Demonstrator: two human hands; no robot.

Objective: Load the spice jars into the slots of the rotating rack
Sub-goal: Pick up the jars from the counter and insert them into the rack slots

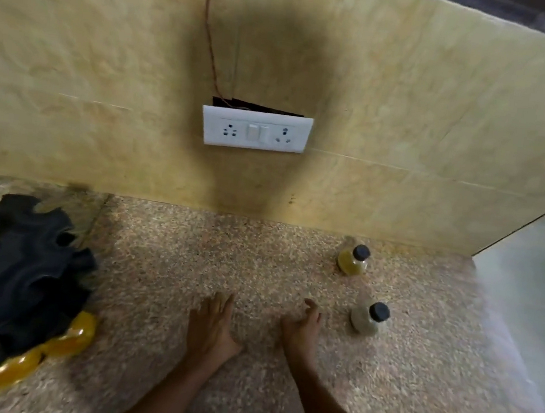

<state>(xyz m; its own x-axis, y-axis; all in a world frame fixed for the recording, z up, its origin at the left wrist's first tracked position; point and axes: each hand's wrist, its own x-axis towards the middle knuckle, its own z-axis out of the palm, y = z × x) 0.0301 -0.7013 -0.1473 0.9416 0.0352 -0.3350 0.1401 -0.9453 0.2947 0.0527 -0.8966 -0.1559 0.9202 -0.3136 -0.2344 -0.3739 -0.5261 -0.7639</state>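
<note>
Speckling granite counter, tiled wall

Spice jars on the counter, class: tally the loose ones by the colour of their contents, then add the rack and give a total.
Yellow-filled jar: 1
Pale grey-filled jar: 1
Black rotating rack: 1
Total: 3
</note>
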